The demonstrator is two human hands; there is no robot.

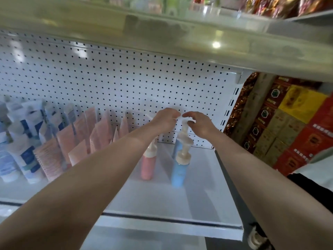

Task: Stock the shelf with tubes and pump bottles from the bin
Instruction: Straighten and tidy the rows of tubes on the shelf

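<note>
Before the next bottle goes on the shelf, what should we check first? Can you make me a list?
1. Back blue pump bottle standing upright: ok, as far as the blur shows.
2. Left hand and right hand gripping its pump top: cannot tell. Both are right at it, but the picture is blurred.
3. Front blue pump bottle and pink pump bottle standing: ok.
4. Room on the shelf in front of the bottles: ok, bare surface there.
5. Pink tubes out of the way: ok, they lean in their row, apart from the pink bottle.
</note>
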